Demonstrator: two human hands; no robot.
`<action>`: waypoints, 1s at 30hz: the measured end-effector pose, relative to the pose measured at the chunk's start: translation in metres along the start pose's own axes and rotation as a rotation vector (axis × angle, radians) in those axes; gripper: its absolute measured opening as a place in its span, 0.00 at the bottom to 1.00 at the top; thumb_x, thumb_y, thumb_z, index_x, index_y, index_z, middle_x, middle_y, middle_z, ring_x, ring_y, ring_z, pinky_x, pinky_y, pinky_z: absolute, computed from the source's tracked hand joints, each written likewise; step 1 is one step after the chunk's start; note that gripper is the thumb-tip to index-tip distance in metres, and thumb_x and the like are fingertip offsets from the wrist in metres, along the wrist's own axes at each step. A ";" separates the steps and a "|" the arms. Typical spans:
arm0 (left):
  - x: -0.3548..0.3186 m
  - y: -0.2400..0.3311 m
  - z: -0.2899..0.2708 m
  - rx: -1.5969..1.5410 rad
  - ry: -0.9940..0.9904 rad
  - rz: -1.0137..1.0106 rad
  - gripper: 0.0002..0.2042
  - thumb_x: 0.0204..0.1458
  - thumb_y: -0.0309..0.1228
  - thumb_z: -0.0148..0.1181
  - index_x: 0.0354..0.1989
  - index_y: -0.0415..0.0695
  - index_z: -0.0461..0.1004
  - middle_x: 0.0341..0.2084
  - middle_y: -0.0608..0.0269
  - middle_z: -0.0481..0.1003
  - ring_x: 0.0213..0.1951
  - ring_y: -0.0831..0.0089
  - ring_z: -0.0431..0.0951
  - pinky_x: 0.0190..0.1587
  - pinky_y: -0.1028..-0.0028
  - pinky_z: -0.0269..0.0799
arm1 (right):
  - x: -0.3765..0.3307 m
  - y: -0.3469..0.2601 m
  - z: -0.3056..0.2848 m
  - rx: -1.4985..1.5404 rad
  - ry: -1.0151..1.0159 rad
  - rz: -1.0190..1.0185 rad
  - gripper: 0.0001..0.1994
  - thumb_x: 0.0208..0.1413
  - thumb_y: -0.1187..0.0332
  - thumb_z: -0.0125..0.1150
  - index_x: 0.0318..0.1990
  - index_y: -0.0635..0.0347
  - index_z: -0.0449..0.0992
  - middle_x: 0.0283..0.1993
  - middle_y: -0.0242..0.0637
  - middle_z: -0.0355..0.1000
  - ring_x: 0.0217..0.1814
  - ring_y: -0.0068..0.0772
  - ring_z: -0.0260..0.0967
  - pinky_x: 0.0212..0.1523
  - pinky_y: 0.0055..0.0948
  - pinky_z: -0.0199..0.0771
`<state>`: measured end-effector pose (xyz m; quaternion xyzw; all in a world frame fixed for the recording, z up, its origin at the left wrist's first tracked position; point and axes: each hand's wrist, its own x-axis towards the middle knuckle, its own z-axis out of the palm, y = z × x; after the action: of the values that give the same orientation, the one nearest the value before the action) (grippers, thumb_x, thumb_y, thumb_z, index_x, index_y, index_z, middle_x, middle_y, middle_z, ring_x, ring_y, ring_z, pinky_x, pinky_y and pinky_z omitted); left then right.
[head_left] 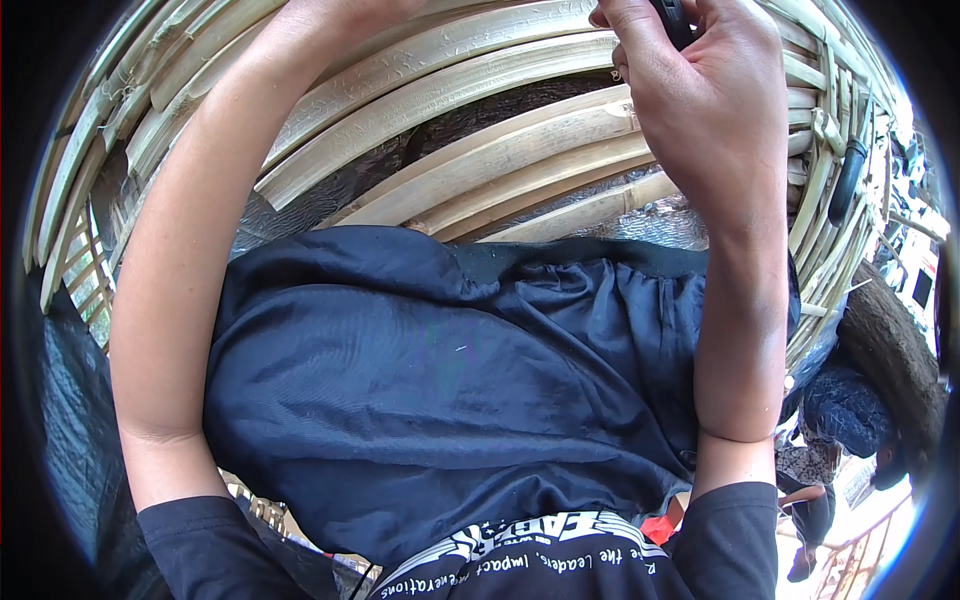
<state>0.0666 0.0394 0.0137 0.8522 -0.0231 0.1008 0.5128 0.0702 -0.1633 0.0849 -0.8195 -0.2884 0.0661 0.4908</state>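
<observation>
My right hand [705,100] is at the top right, fingers closed around a black object [673,20] that looks like a handle; its far end is cut off by the top edge. Under it run long pale split bamboo strips [420,85], side by side and curving in this view. My left hand [365,8] reaches across the strips at the top, with only its wrist side showing and the fingers out of view. Dark blue shiny cloth [430,370] lies across my lap between my forearms.
At the right, a black-handled tool [848,182] hangs against the woven bamboo edge [825,130]. A thick brown log [895,345] lies beyond it. Another person [840,410] is low at the far right. Dark plastic sheeting [85,400] shows at the left.
</observation>
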 end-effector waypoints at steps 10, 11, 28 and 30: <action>0.000 0.005 -0.003 0.045 -0.022 -0.027 0.05 0.56 0.27 0.68 0.34 0.37 0.84 0.26 0.62 0.82 0.30 0.78 0.78 0.35 0.76 0.75 | -0.005 0.016 0.004 -0.308 0.147 -0.335 0.22 0.62 0.77 0.59 0.63 0.77 0.70 0.33 0.42 0.77 0.28 0.23 0.71 0.27 0.21 0.68; 0.001 0.007 -0.003 0.066 -0.033 -0.073 0.05 0.56 0.27 0.68 0.34 0.37 0.84 0.26 0.62 0.82 0.29 0.78 0.78 0.35 0.76 0.75 | -0.005 0.017 0.006 -0.328 0.158 -0.354 0.22 0.62 0.77 0.59 0.63 0.77 0.70 0.32 0.42 0.77 0.27 0.24 0.71 0.27 0.21 0.68; -0.006 0.005 0.003 0.153 0.093 0.066 0.04 0.53 0.27 0.70 0.32 0.39 0.85 0.28 0.60 0.83 0.29 0.76 0.80 0.34 0.74 0.76 | 0.001 0.007 0.003 -0.262 0.087 -0.258 0.23 0.59 0.80 0.60 0.62 0.76 0.71 0.27 0.42 0.77 0.23 0.24 0.71 0.23 0.23 0.65; 0.002 0.005 0.002 0.130 0.078 0.061 0.04 0.53 0.26 0.70 0.32 0.39 0.85 0.28 0.60 0.83 0.29 0.76 0.79 0.34 0.74 0.75 | 0.010 0.034 0.005 -0.268 0.216 -0.441 0.23 0.60 0.79 0.60 0.62 0.77 0.70 0.28 0.41 0.77 0.23 0.23 0.71 0.23 0.22 0.64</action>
<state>0.0685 0.0352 0.0175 0.8780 -0.0223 0.1509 0.4536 0.0906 -0.1657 0.0554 -0.7968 -0.4120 -0.1687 0.4086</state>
